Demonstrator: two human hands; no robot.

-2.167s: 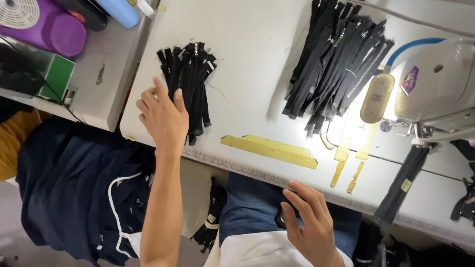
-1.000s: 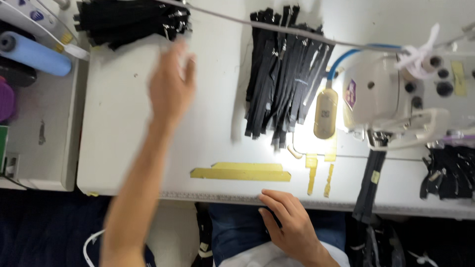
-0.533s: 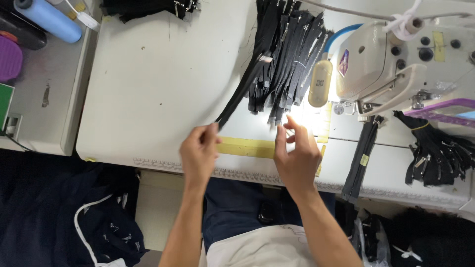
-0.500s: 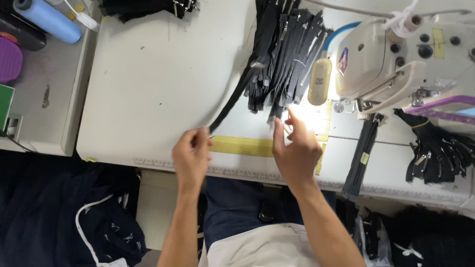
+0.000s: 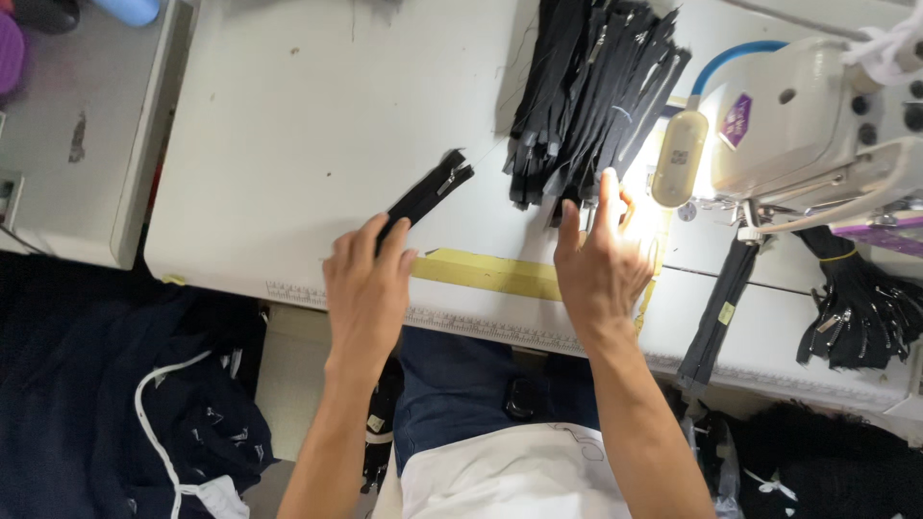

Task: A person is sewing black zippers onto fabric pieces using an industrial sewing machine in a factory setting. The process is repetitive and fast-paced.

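Since half a second earlier: left hand (image 5: pixel 365 288) has drawn one black zipper (image 5: pixel 428 195) clear of the pile; right hand (image 5: pixel 601 264) has shifted up toward the lamp-lit area. Left hand: fingers closed on the near end of the single zipper, which lies diagonally on the white tabletop (image 5: pixel 288 144), metal slider near its far end. Right hand: fingers extended, tips at the near ends of the zipper pile (image 5: pixel 591 96); whether it grips one cannot be told. Yellow strip (image 5: pixel 486 274): flat, along the tabletop's front edge between the hands. Sewing machine (image 5: pixel 817 125): cream, right side, bearing a small purple diamond-shaped label (image 5: pixel 737 120). Finished zippers (image 5: pixel 860 308): black bundle, far right.
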